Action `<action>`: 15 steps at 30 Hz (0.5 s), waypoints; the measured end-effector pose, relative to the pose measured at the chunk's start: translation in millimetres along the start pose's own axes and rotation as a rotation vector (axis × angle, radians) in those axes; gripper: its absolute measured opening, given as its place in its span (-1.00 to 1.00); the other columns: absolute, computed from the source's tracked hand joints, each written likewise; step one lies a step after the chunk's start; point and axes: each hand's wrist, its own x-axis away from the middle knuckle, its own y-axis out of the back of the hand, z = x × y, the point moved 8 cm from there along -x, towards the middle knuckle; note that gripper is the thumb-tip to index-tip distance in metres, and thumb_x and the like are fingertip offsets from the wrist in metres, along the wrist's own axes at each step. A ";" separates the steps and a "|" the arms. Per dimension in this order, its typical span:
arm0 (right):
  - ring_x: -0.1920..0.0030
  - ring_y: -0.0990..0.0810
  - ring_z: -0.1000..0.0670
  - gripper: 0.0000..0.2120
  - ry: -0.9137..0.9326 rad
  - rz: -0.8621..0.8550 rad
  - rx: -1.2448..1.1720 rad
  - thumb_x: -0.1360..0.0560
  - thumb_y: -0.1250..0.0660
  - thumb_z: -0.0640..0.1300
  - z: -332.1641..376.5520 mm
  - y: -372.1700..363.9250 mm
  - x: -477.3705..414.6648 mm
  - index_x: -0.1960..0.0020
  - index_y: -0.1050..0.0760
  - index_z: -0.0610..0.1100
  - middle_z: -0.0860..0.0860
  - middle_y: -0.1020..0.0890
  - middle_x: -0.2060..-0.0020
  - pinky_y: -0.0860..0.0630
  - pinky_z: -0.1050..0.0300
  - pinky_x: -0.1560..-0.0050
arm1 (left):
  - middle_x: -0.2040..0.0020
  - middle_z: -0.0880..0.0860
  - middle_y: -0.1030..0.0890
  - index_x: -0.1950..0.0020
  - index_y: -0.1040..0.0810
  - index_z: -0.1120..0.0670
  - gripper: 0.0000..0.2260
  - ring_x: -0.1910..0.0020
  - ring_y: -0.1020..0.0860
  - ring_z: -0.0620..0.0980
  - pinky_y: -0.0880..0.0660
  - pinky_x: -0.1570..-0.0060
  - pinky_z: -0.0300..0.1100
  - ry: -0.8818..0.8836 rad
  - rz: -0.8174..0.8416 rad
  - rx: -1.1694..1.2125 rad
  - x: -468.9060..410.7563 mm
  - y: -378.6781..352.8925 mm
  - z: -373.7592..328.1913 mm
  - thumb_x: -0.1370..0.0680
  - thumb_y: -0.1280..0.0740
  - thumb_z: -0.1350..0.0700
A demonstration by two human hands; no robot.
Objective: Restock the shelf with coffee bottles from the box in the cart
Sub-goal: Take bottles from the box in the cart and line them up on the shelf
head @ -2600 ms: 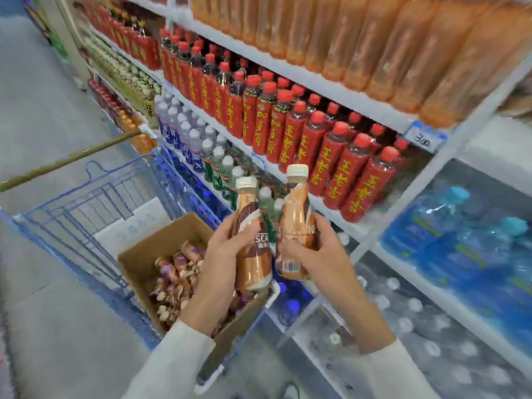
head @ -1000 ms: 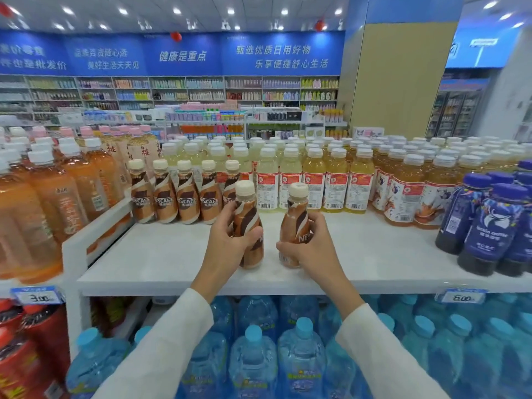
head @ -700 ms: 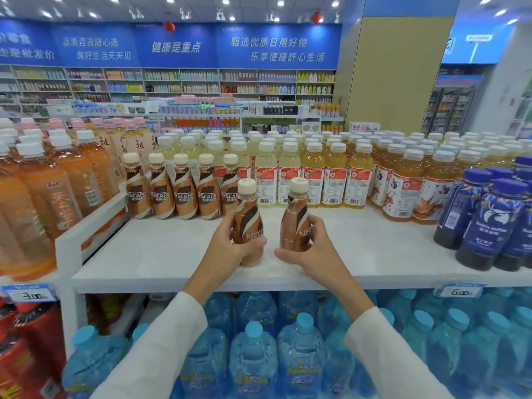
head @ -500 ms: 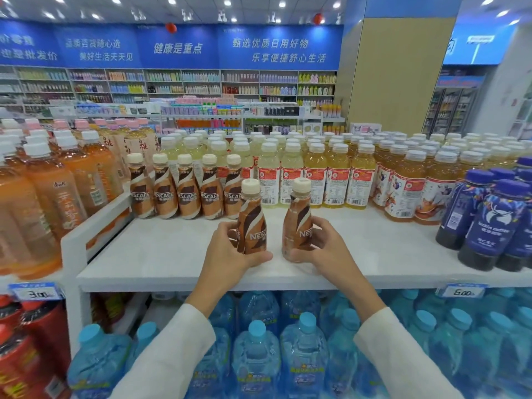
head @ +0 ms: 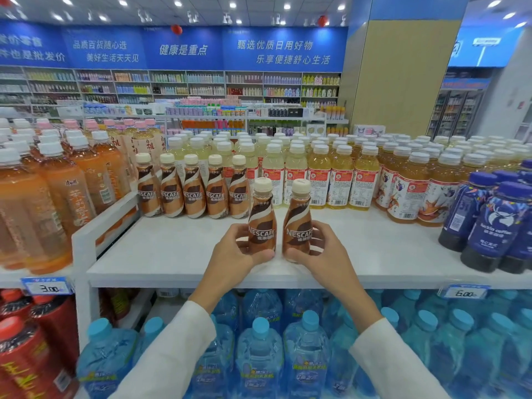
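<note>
Two brown coffee bottles with cream caps stand upright side by side near the front of the white shelf [head: 172,249]. My left hand [head: 233,254] grips the left coffee bottle [head: 261,220] low on its body. My right hand [head: 322,251] grips the right coffee bottle [head: 298,220] the same way. Both labels face me. A row of several matching coffee bottles [head: 194,188] stands further back on the shelf, to the left. The cart and box are out of view.
Yellow drink bottles [head: 316,174] fill the back of the shelf. Dark blue bottles [head: 495,226] stand at the right, orange tea bottles [head: 57,191] on the adjoining left shelf. Blue water jugs [head: 259,349] sit on the shelf below. Bare shelf surface lies either side of my hands.
I brought both bottles up from over the cart to the top shelf. In the last second they came down upright onto it, labels turned to face me, my hands sliding lower.
</note>
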 end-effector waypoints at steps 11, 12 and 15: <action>-0.04 -0.60 0.21 -0.46 0.022 -0.070 0.065 -0.34 -0.63 0.02 4.1 -4.2 3.5 -0.18 -0.42 0.12 0.20 -0.60 -0.06 -0.52 0.33 0.01 | -0.04 -0.16 -0.62 -0.17 -0.50 -0.08 -0.51 0.02 -0.59 -0.28 -0.47 0.09 -0.43 -0.017 -0.110 -0.016 7.0 0.1 -5.6 -0.34 -0.65 0.03; -0.05 -0.60 0.19 -0.47 0.025 -0.073 0.067 -0.34 -0.63 0.03 4.4 -6.0 3.4 -0.18 -0.41 0.12 0.20 -0.60 -0.07 -0.54 0.29 -0.01 | -0.04 -0.16 -0.62 -0.17 -0.49 -0.09 -0.51 0.03 -0.59 -0.29 -0.46 0.10 -0.45 -0.014 -0.114 -0.019 7.8 1.4 -5.6 -0.34 -0.64 0.03; -0.07 -0.60 0.16 -0.48 0.040 -0.069 0.078 -0.35 -0.61 0.04 6.6 -16.9 3.1 -0.18 -0.40 0.13 0.18 -0.60 -0.08 -0.57 0.21 -0.07 | -0.08 -0.15 -0.62 -0.21 -0.50 -0.08 -0.51 0.02 -0.60 -0.24 -0.46 0.09 -0.46 -0.004 -0.138 -0.026 12.1 9.2 -3.8 -0.37 -0.62 0.01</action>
